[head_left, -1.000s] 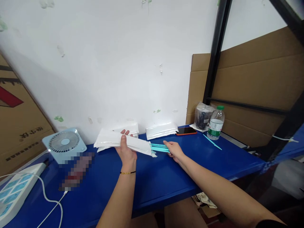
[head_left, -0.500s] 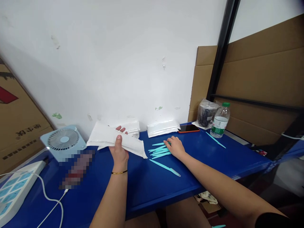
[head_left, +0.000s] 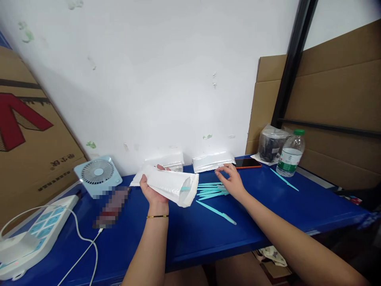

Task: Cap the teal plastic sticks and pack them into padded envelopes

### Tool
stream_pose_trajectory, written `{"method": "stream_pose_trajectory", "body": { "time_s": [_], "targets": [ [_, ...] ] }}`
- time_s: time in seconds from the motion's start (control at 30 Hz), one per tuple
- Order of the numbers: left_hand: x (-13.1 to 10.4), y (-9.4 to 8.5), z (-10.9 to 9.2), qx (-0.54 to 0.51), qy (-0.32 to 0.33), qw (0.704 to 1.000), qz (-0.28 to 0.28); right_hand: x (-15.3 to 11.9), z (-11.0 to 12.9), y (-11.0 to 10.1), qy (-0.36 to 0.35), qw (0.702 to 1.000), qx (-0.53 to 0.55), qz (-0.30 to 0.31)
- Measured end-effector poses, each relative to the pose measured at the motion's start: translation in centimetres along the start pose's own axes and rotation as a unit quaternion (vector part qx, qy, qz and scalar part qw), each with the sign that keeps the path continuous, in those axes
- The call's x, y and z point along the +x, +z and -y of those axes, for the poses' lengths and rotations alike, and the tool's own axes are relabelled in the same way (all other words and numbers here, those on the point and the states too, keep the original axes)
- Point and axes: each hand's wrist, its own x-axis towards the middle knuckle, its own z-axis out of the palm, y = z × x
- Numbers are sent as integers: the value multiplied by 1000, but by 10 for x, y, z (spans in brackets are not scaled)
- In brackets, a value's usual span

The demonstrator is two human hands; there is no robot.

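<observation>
My left hand is wrapped round a white padded mailer. The mailer's mouth gapes toward the right, and a turquoise strip shows inside it. My right hand is over the right end of a pile of slim turquoise plastic sticks that look like eyebrow razors. Its thumb and forefinger curve toward each other with a gap, and nothing is visible between them. One more razor-like stick lies in front of the pile, and another lies far to the right.
Stacked white mailers lean by the wall, with others behind my left hand. An orange-edged phone, a bottle and a bagged dark item stand right. Leftward are a fan and a power strip.
The mailer in my left hand has tilted, so its mouth now faces me with turquoise showing inside. My right hand has lifted slightly off the pile. The view has shifted left.
</observation>
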Motion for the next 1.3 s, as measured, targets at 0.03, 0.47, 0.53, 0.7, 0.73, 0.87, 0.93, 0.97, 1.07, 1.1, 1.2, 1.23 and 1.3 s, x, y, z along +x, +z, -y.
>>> {"method": "stream_pose_trajectory", "body": {
  "time_s": [0.03,0.47,0.53,0.7,0.73,0.87,0.93,0.97,1.07,1.1,1.2,1.23,1.3],
  "targets": [
    [0,0,2,0,19,1000,1,1,15,-4,-21,999,42,0],
    [-22,26,-1,123,143,981,53,-8,94,31,50,957,81,275],
    [-19,30,-14,172,161,971,50,-3,84,18,57,945,121,300],
    [-13,34,-53,377,169,904,112,4,32,-29,54,932,60,352],
    [-13,32,-58,431,168,877,131,3,20,-37,57,927,35,368],
    [-18,18,-59,645,141,723,205,-5,-9,-49,58,904,-22,423],
    [-20,11,-52,710,125,652,233,-7,-16,-48,52,902,-18,428],
    [-21,10,-48,733,122,622,247,-6,-19,-48,50,906,-18,421],
    [-23,8,-38,784,105,526,314,7,-33,-46,57,930,-60,359],
    [-24,7,-36,796,84,490,346,13,-39,-45,66,935,-86,339],
    [-32,-2,-32,824,-19,390,410,32,-58,-40,91,930,-156,321],
    [-35,-7,-31,832,-56,365,413,37,-63,-38,95,925,-167,328],
    [-45,-17,-31,837,-118,337,415,44,-72,-32,92,918,-167,349]
  ]
}}
